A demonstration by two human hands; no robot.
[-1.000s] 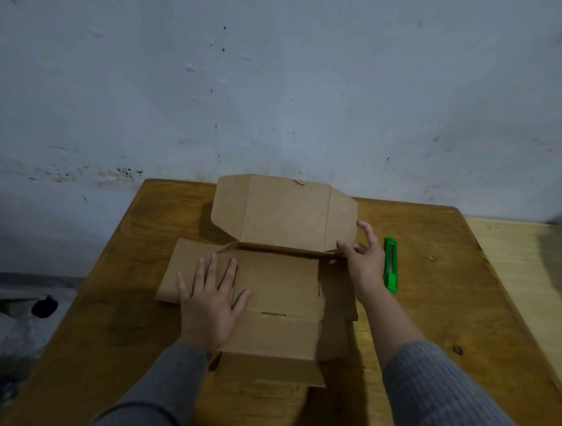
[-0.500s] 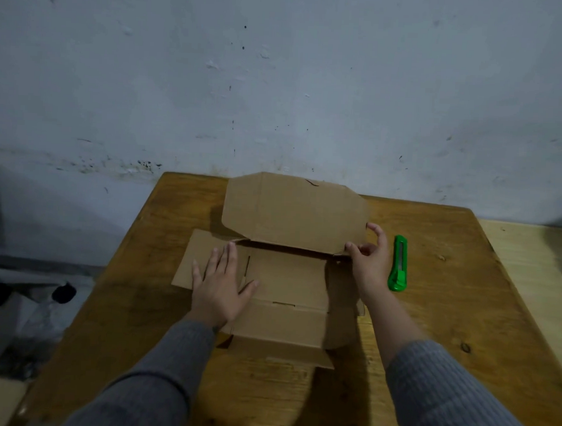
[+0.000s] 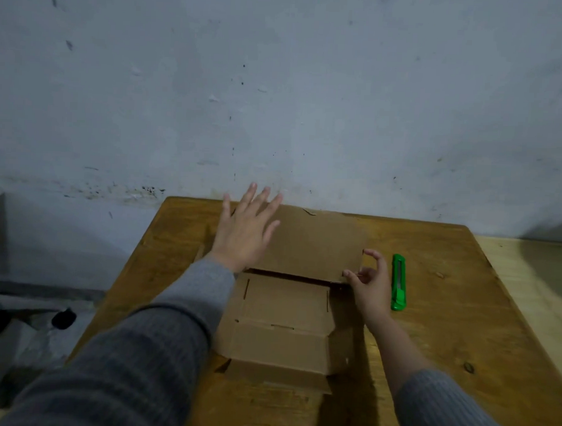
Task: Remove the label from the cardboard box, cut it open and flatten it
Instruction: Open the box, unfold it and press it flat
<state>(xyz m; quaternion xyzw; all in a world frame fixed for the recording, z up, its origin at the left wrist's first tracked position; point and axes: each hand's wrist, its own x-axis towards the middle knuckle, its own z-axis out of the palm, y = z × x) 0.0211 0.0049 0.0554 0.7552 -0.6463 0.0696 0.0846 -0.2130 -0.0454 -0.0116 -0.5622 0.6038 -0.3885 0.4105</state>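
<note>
You wear a grey knit top with long sleeves. Your left sleeve (image 3: 158,330) reaches down to your wrist. Your right sleeve (image 3: 445,410) is pushed up, so your forearm is bare. Your left hand (image 3: 245,232) and right hand (image 3: 371,286) are bare too.

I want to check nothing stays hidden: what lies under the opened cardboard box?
Under the cardboard box only the wooden table shows, around its edges. The box covers the tabletop beneath it, so whatever may lie there cannot be seen.
</note>
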